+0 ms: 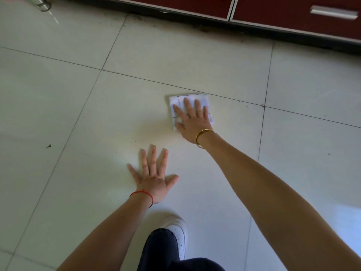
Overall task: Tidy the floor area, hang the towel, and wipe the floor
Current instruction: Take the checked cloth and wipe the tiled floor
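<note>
Pressing flat on the folded white cloth (190,109), your right hand (192,119) sits just right of frame centre, fingers (187,105) straight and spread, pinning it rather than gripping it. The cloth lies directly beneath that palm, its upper edge touching a grout line. Your left hand (154,178) is planted bare on the floor (214,63) below and left of it, fingers splayed, holding nothing, apparently bracing your weight. Debris (48,146) lies far left, nearer the left hand; the wiping arm would need to sweep leftward across the tile.
</note>
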### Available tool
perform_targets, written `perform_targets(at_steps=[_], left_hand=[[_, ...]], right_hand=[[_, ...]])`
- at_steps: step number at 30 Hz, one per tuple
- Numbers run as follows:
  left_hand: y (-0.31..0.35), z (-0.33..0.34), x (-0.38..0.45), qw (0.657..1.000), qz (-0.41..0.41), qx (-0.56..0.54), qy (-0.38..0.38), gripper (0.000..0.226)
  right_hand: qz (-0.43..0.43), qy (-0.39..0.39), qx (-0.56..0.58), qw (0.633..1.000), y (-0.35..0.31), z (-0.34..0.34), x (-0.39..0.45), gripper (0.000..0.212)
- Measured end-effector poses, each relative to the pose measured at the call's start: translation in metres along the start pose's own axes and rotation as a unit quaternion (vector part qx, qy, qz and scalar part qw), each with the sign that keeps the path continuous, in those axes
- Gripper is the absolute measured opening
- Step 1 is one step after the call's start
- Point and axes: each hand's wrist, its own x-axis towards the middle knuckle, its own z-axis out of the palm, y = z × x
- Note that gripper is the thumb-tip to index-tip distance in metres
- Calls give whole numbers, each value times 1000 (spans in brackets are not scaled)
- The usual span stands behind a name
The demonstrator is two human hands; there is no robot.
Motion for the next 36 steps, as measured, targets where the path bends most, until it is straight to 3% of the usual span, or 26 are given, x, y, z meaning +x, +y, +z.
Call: perform_targets(at_steps=[7, 11, 18, 22, 26, 32, 36], left_hand=[[1, 6, 4, 1000, -16, 17, 14, 79], [4, 5, 1, 999, -25, 27, 25, 78], [11, 5, -6, 997, -27, 41, 55, 81], [14, 7, -8, 996, -19, 31, 77, 81], [16, 9, -14, 992, 29, 3, 120, 75], [20, 15, -26, 986, 99, 2, 137, 67], [32, 20, -31, 982, 126, -6, 143, 66]], right_hand=[[241, 35, 88, 966, 116, -8, -59, 59], [228, 46, 84, 969, 110, 11, -93, 59], [122, 45, 58, 990, 31, 60, -159, 60], [81, 41, 48, 995, 21, 84, -204, 60], [158, 57, 78, 983, 49, 92, -238, 60], [324, 74, 143, 932, 114, 74, -245, 60], [355, 61, 167, 918, 118, 65, -232, 62]])
